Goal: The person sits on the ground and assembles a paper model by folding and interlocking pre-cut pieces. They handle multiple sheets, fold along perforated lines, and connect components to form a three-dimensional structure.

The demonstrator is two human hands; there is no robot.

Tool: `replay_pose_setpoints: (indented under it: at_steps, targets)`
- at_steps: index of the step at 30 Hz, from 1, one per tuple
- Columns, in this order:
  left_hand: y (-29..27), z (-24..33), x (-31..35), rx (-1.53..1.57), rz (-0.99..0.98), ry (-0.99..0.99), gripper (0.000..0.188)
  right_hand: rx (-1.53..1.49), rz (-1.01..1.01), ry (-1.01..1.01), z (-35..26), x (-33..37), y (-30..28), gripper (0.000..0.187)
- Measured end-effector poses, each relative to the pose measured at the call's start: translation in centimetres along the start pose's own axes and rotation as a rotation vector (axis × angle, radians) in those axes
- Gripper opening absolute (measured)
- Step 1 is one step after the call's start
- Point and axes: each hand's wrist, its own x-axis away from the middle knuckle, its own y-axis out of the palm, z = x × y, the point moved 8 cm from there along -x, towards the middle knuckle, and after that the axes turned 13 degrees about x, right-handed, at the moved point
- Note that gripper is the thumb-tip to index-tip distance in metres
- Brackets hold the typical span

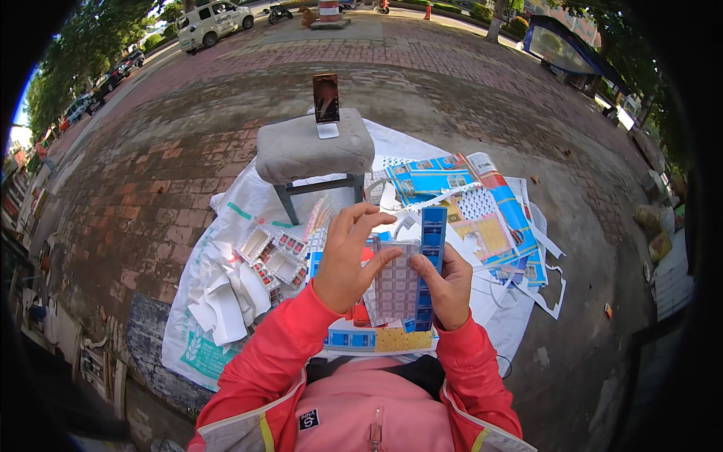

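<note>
At the near edge of the scene, our red sleeves point(260, 377) reach past a pink top point(361, 418) and over a white ground sheet point(181, 320). Straight ahead, we hold up a pale checked panel point(395, 290) with an upright blue strip point(432, 271) along its right side. Our right hand point(450, 290) grips the strip, thumb in front and fingers behind; our left hand point(348, 256) rests its thumb on the panel's upper part, its forefinger raised with a wide gap between. Just below the panel, we see a printed blue-and-yellow sheet point(354, 340).

To our left lie crumpled white paper pieces point(224, 313) and, just beyond, small open boxes point(283, 267) with red-and-white patterns. To our right, cut printed sheets point(486, 232) overlap in a loose pile beside white offcuts point(555, 292). Farther on, a grey padded stool point(309, 151) carries a dark phone point(326, 98) propped upright on a white stand point(327, 131). Past the brick paving point(169, 177), a white van point(215, 24) stands far left, a dark canopy point(572, 51) far right.
</note>
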Motion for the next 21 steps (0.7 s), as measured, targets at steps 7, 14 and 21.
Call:
replay_pose_setpoints:
  at_steps: [7,14,21]
  targets:
    - [2.0,-5.5,3.1,0.781,-0.028,-0.594,0.026,-0.216,0.125,0.013,0.2,0.1,-0.8,0.02]
    - [3.8,-5.6,4.6,0.833,0.027,-0.597,0.021,-0.247,0.221,0.025,0.9,0.4,-1.1,0.025]
    - [4.1,-6.2,4.8,0.94,0.058,-0.655,0.018,-0.342,-0.054,0.225,2.7,1.0,1.1,0.039]
